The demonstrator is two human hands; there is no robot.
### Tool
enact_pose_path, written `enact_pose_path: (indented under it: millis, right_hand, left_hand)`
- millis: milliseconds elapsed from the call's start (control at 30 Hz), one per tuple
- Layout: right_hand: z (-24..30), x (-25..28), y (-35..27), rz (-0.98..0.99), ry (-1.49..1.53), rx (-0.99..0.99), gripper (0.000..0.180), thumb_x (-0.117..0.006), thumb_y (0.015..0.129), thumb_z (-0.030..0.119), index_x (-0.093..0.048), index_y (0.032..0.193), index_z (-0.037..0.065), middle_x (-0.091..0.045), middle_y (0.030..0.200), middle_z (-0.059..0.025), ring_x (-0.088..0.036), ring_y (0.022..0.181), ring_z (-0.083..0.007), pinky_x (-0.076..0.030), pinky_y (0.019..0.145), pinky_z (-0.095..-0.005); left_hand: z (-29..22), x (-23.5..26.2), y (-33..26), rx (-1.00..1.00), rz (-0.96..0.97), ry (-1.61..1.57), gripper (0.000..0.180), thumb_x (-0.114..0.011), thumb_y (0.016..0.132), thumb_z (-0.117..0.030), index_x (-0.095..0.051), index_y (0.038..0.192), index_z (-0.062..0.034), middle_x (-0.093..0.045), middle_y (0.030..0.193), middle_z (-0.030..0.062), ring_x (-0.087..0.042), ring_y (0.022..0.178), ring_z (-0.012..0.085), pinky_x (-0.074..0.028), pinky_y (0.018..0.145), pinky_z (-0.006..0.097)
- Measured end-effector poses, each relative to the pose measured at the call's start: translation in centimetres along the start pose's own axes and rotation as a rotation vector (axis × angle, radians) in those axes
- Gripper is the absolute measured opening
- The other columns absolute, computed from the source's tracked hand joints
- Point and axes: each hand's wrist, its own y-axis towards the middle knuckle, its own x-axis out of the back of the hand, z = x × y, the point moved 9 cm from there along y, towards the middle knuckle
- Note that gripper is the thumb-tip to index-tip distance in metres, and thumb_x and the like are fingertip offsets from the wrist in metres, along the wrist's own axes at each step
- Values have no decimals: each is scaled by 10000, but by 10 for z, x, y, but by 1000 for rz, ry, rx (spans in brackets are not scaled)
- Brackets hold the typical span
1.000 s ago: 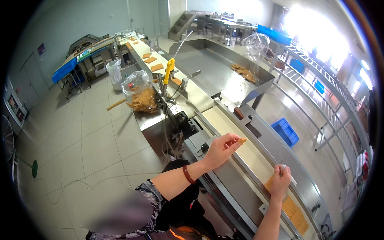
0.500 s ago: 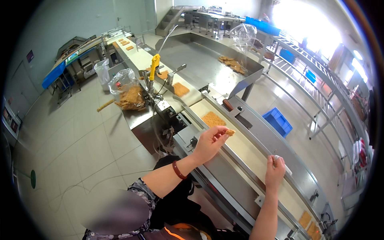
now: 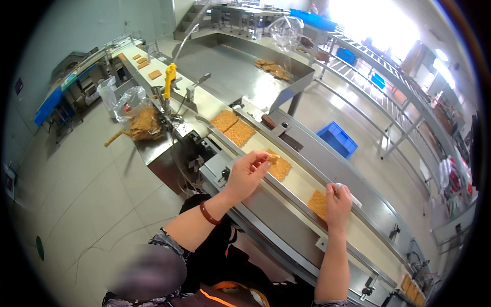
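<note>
My left hand (image 3: 248,175) is over the near rail of a cream conveyor belt (image 3: 299,185), pinching a small golden-brown broken piece (image 3: 273,158) between thumb and fingers. Just beyond those fingertips lies a square, crumbly golden slab (image 3: 279,169) on the belt. My right hand (image 3: 338,205) is closed over the belt farther right, gripping a slim white object (image 3: 355,201) whose kind I cannot make out. Beside this hand is another slab (image 3: 316,203), partly covered by the fingers. Two more slabs, one here (image 3: 224,121) and one touching it (image 3: 240,133), lie up the belt.
A yellow-handled tool (image 3: 170,81) stands upright by the belt, near a clear bag of broken slabs (image 3: 143,123). Behind is a wide steel tray table (image 3: 220,61). A blue crate (image 3: 336,139) sits on the floor. Several slabs (image 3: 412,290) gather at the lower right.
Slabs have travelled down the belt toward the lower right, and one is now beside my right hand. Both hands keep their holds. The whole view has shifted a little.
</note>
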Motion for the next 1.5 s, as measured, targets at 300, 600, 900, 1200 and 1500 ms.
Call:
enact_pose_path:
  millis: [300, 600, 900, 1200, 1500]
  right_hand:
    - [25, -24, -2, 123, -459, 183, 312, -727, 936, 403, -755, 942, 93, -714, 1001, -78, -639, 1019, -292, -471, 877, -454]
    - [42, -110, 19, 343, -425, -124, 477, -765, 907, 411, -654, 1207, 56, -738, 1047, -113, -680, 1052, -307, -484, 924, -451]
    - [-56, -2, 11, 513, -66, -354, 213, -707, 937, 208, -751, 1116, 101, -731, 1002, -115, -700, 925, -298, -539, 811, -427]
    - [-21, 55, -44, 198, -874, -182, 585, -702, 890, 615, -746, 1149, 92, -690, 1174, -99, -619, 1139, -281, -456, 963, -456]
    - [-63, 47, -51, 114, -101, -360, 490, -800, 879, 206, -602, 1316, 104, -671, 1123, -112, -662, 946, -270, -543, 860, -440]
  left_hand:
    - [2, 24, 10, 19, -151, -185, 198, -573, 1093, -134, -572, 1253, -17, -656, 986, 37, -596, 814, 72, -518, 748, 222]
    - [-3, 27, 12, -28, -133, -102, 190, -556, 1108, -165, -559, 1242, -31, -658, 984, 36, -594, 799, 70, -517, 746, 223]
    - [5, 29, 11, 0, -138, -143, 196, -562, 1108, -179, -564, 1256, -51, -637, 956, 18, -578, 786, 60, -504, 726, 211]
    - [6, 5, 8, 2, -101, -132, 169, -533, 1116, -175, -590, 1241, -78, -643, 921, -7, -567, 744, 37, -446, 647, 181]
    - [15, 10, 10, 29, -96, -52, 176, -533, 1114, -174, -588, 1252, -79, -638, 936, -11, -578, 760, 38, -455, 661, 189]
